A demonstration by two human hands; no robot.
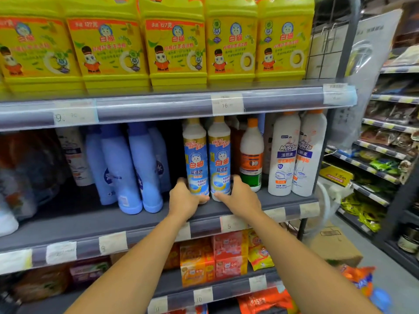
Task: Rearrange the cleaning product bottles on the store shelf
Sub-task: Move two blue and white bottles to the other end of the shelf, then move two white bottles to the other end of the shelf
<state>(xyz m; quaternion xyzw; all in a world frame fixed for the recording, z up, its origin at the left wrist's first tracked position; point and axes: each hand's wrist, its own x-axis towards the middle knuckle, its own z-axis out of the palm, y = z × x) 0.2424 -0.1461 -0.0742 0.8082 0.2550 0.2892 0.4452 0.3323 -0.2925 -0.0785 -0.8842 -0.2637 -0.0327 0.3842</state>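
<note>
Two white bottles with blue cat labels stand side by side on the middle shelf (283,201). My left hand (184,199) grips the base of the left cat bottle (195,155), and my right hand (240,196) grips the base of the right cat bottle (219,155). To their right stand a white bottle with an orange cap (251,155) and two white Mr Muscle bottles (284,152). Several light blue bottles (127,168) lean together to the left, with a dark gap between them and the cat bottles.
Big yellow detergent jugs (176,41) fill the shelf above. Orange and red soap packs (215,257) sit on the shelf below. A cardboard box (335,243) lies on the floor at right, beside another rack of packaged goods (385,155).
</note>
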